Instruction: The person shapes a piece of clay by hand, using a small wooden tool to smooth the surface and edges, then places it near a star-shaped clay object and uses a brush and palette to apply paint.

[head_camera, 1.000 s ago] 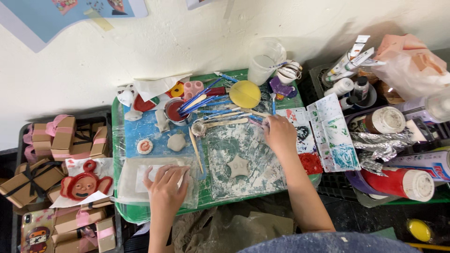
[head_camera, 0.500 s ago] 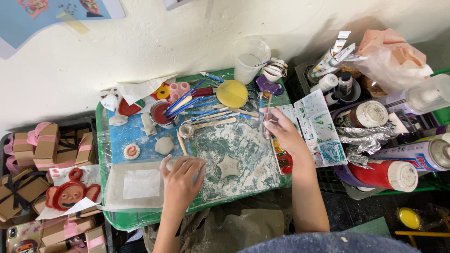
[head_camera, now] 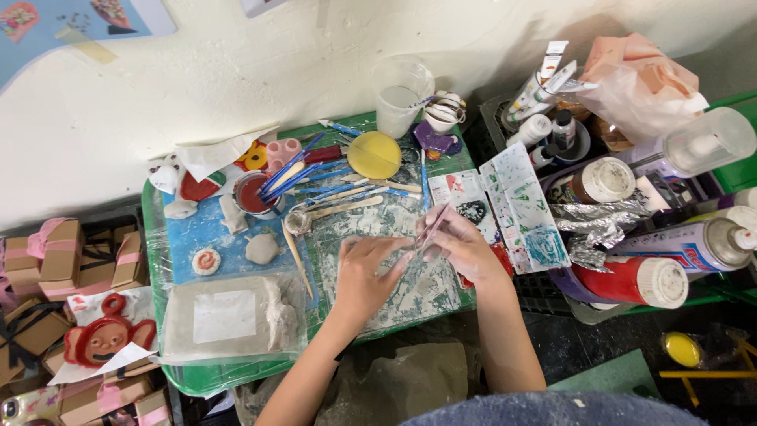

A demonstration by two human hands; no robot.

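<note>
The green tray (head_camera: 206, 377) bears a plastic-covered work patch at its five o'clock; there the left hand (head_camera: 364, 278) lies flat, fingers spread open, holding nothing; at its two o'clock the right hand (head_camera: 461, 244) pinches a thin modelling tool (head_camera: 431, 227) closed between fingertips.

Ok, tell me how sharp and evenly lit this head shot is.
Head view: soft even light, a faint shadow on the white wall; left hand and right hand slightly soft; no strong glare on the plastic-covered green tray; edges look bowed, wide-angle.
</note>
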